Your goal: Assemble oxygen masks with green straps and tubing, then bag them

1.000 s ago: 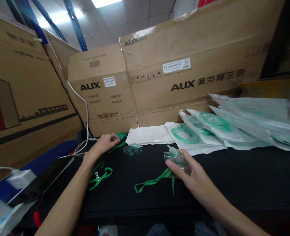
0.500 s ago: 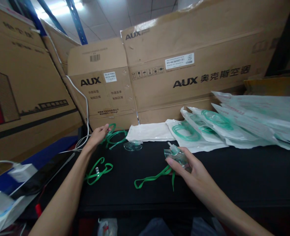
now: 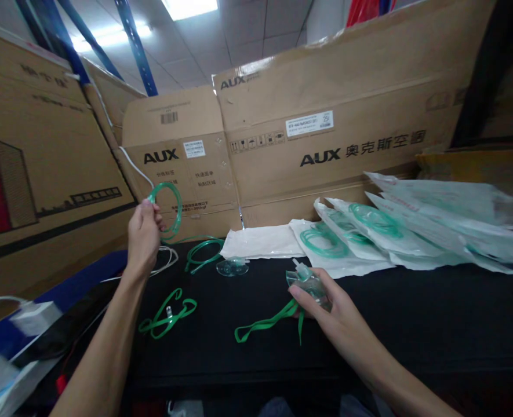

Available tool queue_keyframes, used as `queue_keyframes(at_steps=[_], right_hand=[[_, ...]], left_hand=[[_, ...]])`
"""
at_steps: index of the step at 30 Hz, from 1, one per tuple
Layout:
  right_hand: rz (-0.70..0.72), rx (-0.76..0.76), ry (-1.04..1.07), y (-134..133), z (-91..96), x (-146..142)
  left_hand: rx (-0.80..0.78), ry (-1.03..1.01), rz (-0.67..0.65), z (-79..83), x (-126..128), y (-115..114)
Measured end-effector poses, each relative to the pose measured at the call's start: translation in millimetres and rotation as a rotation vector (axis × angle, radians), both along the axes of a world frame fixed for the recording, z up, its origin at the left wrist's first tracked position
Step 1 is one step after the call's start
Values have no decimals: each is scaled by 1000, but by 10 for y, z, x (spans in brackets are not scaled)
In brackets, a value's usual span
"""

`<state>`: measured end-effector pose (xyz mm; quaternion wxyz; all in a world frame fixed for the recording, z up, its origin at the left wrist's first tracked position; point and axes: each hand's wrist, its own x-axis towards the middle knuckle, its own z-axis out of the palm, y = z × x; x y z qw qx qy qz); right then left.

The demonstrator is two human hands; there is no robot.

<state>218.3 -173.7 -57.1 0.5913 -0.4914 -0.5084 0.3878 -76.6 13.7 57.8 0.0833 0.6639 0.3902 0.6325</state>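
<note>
My left hand (image 3: 145,231) is raised at the left, closed on green tubing (image 3: 179,211) that hangs in a loop. More of the same green tubing, a loose coil, lies on the black table behind. In my right hand (image 3: 321,298) is a clear oxygen mask (image 3: 312,285) with a pale connector pointing up and a green strap (image 3: 265,322) trailing onto the table. A second clear mask (image 3: 232,267) lies apart near the back. Closer to my left forearm rests a looped green strap (image 3: 169,318) with a small clear piece on it.
Several white packets (image 3: 326,249) with green tubing inside are spread at the back right, beside a folded white packet (image 3: 262,242). Cardboard (image 3: 277,191) walls the back and left. A white cable (image 3: 164,263) and white plugs (image 3: 36,317) lie at the left.
My left hand has lifted part of the green tubing off the table, up and to the left. My right hand still holds the mask. The view has tilted slightly up.
</note>
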Motion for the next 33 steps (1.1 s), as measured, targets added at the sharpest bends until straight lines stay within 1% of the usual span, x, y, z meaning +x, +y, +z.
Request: queue_keyframes(at_steps=[2,5,7,9,11,12,13,14,15,17,18,19,20,22,23,24,25,26,28,30,31,33], right_hand=[[-1,2,43,0,-2,5],[-9,-21,108,-8,17,13],[-24,-38,145,-23,42,18],[-42,-38,177,-45,62,28],[-54,-26,207,-75,70,46],[-55,-20,222,-94,69,59],[-55,-17,238,-116,65,74],[-58,-13,255,-138,60,94],[-58,-13,275,-162,53,117],[-70,-11,321,-204,37,178],[-88,-8,348,-222,26,215],[-121,-4,377,-237,14,258],[-158,1,404,-250,1,304],[-224,3,440,-280,-21,398],[-224,-8,436,-302,-25,442],[-199,-28,415,-330,-22,482],[-145,-60,376,-366,-10,519],[-69,-102,324,-408,12,552],[106,-187,203,-503,81,613],[239,-244,103,-585,159,685],[279,-256,60,-614,192,727],[293,-244,-22,-636,232,823]], left_hand=[[79,-79,-89,213,111,-146],[205,-159,-184,586,324,-408],[276,-180,-233,835,479,-598],[396,-202,-313,1038,635,-783],[485,-193,-335,1150,789,-951],[519,-175,-330,1161,863,-1027],[542,-158,-313,1137,935,-1098],[560,-144,-288,1078,1004,-1166],[556,-112,-251,984,1066,-1230],[540,11,-161,697,1170,-1352],[481,140,-148,512,1208,-1411],[423,310,-181,307,1237,-1469],[412,449,-218,92,1257,-1525],[331,727,-275,-336,1269,-1628],[233,852,-287,-528,1262,-1673],[160,933,-287,-696,1248,-1713],[79,989,-283,-834,1229,-1746],[13,1020,-276,-940,1205,-1774],[-88,1044,-286,-1062,1149,-1817],[-153,1038,-315,-1095,1090,-1846],[-177,1026,-331,-1093,1059,-1858],[-213,995,-357,-1076,998,-1872]])
